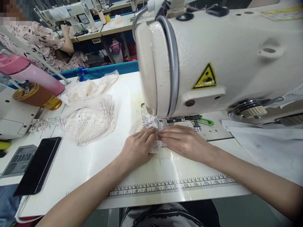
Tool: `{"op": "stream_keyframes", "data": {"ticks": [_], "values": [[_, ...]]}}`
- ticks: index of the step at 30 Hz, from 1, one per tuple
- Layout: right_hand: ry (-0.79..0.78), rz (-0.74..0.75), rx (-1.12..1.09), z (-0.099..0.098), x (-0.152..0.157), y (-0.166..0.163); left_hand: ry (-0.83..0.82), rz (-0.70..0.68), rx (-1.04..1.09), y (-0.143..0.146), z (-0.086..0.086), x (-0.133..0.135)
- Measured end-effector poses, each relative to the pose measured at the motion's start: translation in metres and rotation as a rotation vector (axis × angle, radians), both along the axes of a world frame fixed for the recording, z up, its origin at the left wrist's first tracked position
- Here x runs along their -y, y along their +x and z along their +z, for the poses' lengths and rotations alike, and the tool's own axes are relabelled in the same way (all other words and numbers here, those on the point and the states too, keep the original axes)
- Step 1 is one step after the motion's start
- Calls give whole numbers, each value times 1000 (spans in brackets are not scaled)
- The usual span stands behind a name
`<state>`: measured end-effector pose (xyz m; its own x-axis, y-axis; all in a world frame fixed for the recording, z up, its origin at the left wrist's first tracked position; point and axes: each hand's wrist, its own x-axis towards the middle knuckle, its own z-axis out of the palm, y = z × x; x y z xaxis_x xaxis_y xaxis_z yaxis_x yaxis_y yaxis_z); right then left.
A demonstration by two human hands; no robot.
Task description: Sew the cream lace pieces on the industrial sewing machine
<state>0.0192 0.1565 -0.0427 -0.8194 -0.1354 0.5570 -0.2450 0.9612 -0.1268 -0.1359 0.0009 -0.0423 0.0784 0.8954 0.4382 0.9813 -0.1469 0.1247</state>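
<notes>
White lace fabric lies under the head of a sewing machine, at the needle area. My left hand rests on the lace, fingers together and pressing it down. From the right, my right hand meets the lace's edge with its fingers pressed together, the fingertips close to those of my left hand. The needle and presser foot are mostly hidden behind the machine head and my fingers. A pile of cream lace pieces with loose dark threads sits left of my hands.
A black phone, a grey case, an amber cup and a pink bottle stand or lie at left. A printed ruler runs along the front edge. White fabric lies at right. Another person sits beyond.
</notes>
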Motion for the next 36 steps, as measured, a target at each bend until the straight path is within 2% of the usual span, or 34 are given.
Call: {"op": "stream_keyframes", "data": {"ticks": [4, 10, 17, 23, 28, 36], "values": [[34, -15, 78, -3, 1, -2, 14, 12, -5, -3, -1, -3], [-3, -46, 32, -4, 0, -3, 39, 26, -34, -3, -1, -6], [40, -99, -31, -4, -3, -1, 67, 18, -81, 0, -1, -9], [75, -118, -35, -4, -9, 0, 78, 14, -109, 2, -2, -12], [40, -149, 30, -9, -15, 4, 98, 25, -146, 2, -2, -13], [146, -208, 60, -1, -16, 4, 79, 44, -154, 1, -3, -14]]}}
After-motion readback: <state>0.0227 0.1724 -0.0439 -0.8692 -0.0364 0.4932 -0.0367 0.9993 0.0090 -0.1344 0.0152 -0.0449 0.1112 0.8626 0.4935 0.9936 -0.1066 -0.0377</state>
